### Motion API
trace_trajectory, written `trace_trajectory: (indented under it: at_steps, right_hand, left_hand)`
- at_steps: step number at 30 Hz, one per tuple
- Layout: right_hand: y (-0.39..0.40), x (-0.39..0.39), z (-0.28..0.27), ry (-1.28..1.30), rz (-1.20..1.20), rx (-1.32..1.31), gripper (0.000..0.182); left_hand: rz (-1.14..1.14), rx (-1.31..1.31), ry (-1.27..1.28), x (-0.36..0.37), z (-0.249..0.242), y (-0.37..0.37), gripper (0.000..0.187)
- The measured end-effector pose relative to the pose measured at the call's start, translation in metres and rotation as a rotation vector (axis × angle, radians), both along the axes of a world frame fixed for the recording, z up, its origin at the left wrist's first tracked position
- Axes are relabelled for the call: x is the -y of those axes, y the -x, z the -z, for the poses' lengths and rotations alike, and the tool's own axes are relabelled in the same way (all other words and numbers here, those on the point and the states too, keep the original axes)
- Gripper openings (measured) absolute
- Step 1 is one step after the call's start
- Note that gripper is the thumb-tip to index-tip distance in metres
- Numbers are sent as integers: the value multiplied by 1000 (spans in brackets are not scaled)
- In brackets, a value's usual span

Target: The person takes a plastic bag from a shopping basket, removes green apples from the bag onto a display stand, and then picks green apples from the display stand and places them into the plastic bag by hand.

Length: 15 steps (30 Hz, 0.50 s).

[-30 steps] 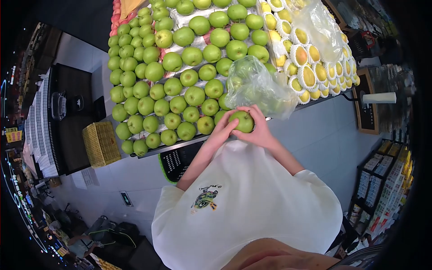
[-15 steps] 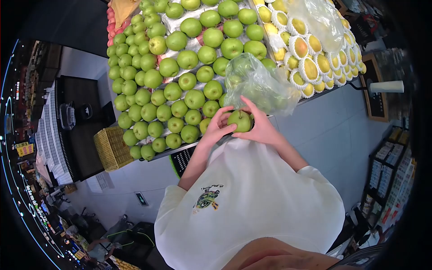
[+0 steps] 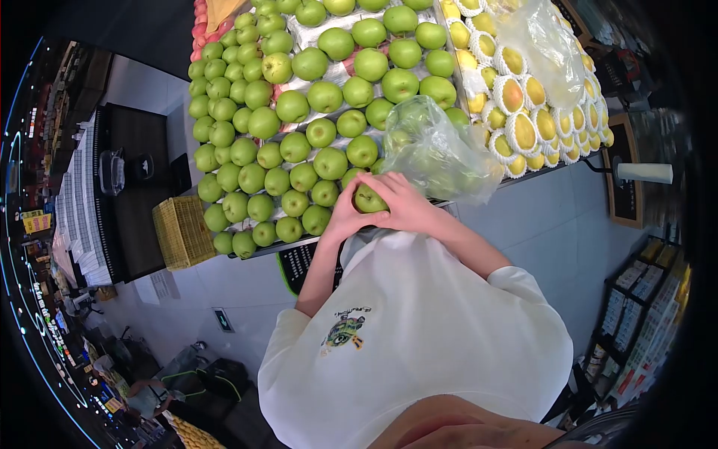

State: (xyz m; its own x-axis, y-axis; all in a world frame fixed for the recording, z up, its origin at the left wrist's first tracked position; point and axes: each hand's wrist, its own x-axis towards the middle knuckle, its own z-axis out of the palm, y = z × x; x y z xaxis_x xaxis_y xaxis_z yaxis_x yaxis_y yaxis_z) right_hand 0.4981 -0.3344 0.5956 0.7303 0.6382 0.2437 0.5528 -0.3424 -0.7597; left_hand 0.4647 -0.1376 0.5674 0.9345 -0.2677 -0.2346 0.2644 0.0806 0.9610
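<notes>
A green apple (image 3: 368, 199) is held between my two hands, close to the front edge of the fruit display. My left hand (image 3: 345, 214) wraps round its left side, and my right hand (image 3: 398, 196) covers its right side, with the fingers of both hands meeting over it. Just beyond my right hand, a clear plastic bag (image 3: 441, 150) with green apples inside rests at the display's edge. Rows of loose green apples (image 3: 294, 106) spread out in front of and to the left of my hands.
Yellow fruit in white foam nets (image 3: 521, 131) fills the right side under another clear bag (image 3: 542, 49). A wicker basket (image 3: 183, 233) stands at the display's left corner. Further left is a dark counter (image 3: 134, 187). A roll (image 3: 645, 173) juts out at the right.
My hands and the apple have shifted slightly left. My right hand has closed over the apple, its fingers now meeting those of my left hand. The view has shifted slightly.
</notes>
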Motion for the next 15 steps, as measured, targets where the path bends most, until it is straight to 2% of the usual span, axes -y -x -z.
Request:
trace_trajectory:
  at_steps: [2, 10, 13, 15]
  right_hand:
    - [-1, 0, -1, 7, -26, 44, 98]
    - [3, 7, -1, -26, -18, -99, 98]
    - [7, 6, 4, -79, 11, -100, 96]
    - [11, 4, 4, -100, 41, -128, 95]
  left_hand:
    - [-4, 24, -31, -1, 2, 0, 98]
    - [-54, 80, -209, 4, 13, 5, 96]
    - [-171, 120, -148, 13, 21, 10, 94]
    - [-364, 217, -59, 19, 26, 13, 86]
